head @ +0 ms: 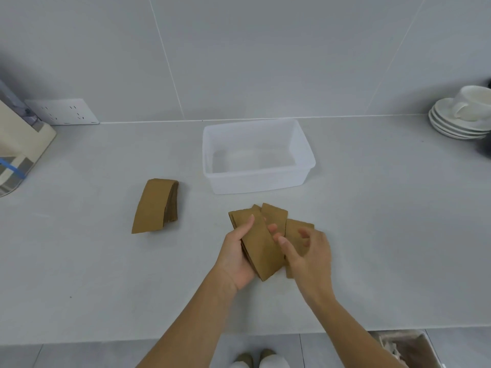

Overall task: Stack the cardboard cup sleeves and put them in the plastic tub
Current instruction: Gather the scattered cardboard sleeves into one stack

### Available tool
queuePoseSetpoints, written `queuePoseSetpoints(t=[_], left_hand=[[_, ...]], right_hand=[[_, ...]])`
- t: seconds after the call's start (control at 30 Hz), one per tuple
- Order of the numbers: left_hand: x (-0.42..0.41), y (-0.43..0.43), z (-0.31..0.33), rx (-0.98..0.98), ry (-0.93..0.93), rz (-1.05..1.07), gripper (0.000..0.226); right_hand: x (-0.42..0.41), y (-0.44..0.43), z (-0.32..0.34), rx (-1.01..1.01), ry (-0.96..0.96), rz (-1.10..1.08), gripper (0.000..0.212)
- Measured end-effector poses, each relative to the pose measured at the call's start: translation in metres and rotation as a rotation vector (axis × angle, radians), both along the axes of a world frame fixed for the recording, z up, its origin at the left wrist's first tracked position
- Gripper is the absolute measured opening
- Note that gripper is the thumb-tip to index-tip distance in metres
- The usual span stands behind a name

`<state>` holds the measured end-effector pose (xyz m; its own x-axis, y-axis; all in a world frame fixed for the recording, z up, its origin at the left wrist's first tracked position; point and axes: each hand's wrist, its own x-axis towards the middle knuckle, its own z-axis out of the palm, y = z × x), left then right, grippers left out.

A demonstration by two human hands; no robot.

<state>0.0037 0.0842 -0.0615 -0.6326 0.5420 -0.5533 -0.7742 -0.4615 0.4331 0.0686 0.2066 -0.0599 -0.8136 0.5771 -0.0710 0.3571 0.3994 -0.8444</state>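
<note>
My left hand [237,257] grips a small stack of flat brown cardboard cup sleeves [259,243], thumb on top. My right hand [308,254] hovers at the stack's right side, fingers curled and spread over another sleeve [295,228] that lies on the counter. One more loose sleeve [276,212] pokes out behind the held stack. A separate neat pile of sleeves [155,205] rests on the counter to the left. The clear plastic tub [305,144] stands beyond my hands with nothing inside it.
Stacked white saucers [451,126] with a white cup [475,104] sit at the far right. A fabric bag [18,150] leans at the left by a wall socket [63,111]. The counter's front edge runs below my arms; a box [409,349] stands on the floor.
</note>
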Motion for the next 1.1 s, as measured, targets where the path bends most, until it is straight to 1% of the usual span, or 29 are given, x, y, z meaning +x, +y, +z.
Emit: queuePoseSetpoints(t=[0.07, 0.17, 0.23, 0.3, 0.37, 0.47, 0.53, 0.6, 0.7, 0.77, 0.83, 0.97, 1.1], left_hand=[[-0.001, -0.003, -0.002, 0.003, -0.006, 0.026, 0.044], [-0.001, -0.006, -0.006, -0.021, 0.004, 0.036, 0.043], [0.0, -0.007, -0.008, -0.029, 0.003, 0.039, 0.041], [0.002, -0.006, -0.009, -0.022, 0.0, 0.045, 0.037], [0.003, -0.006, -0.009, -0.006, -0.002, 0.042, 0.035], [0.002, -0.006, -0.009, -0.009, 0.003, 0.042, 0.033], [0.002, -0.006, -0.008, -0.02, 0.006, 0.048, 0.032], [0.001, -0.007, -0.008, -0.026, 0.006, 0.047, 0.032], [0.001, -0.007, -0.006, -0.029, 0.007, 0.037, 0.032], [0.001, -0.006, -0.005, -0.029, 0.013, 0.029, 0.032], [0.001, -0.004, -0.004, -0.033, 0.023, 0.019, 0.033], [0.001, 0.0, -0.002, -0.049, 0.036, 0.0, 0.038], [0.002, 0.003, -0.002, -0.066, 0.05, -0.022, 0.039]], right_hand=[[0.001, 0.009, -0.008, 0.157, -0.125, -0.048, 0.056], [0.004, 0.016, -0.02, 0.283, -0.327, -0.057, 0.075], [0.005, 0.017, -0.026, 0.362, -0.4, -0.048, 0.087], [0.005, 0.015, -0.03, 0.44, -0.432, -0.025, 0.097], [0.005, 0.014, -0.033, 0.487, -0.433, 0.0, 0.097], [0.005, 0.019, -0.033, 0.502, -0.429, 0.018, 0.086], [0.005, 0.025, -0.031, 0.472, -0.43, 0.005, 0.077], [0.005, 0.029, -0.028, 0.428, -0.436, -0.021, 0.072], [0.005, 0.034, -0.024, 0.343, -0.456, -0.085, 0.078], [0.005, 0.035, -0.021, 0.3, -0.438, -0.117, 0.077], [0.004, 0.036, -0.019, 0.238, -0.381, -0.111, 0.068], [0.007, 0.039, -0.015, -0.003, -0.192, -0.122, 0.038], [0.006, 0.037, -0.009, -0.184, -0.036, -0.157, 0.028]])
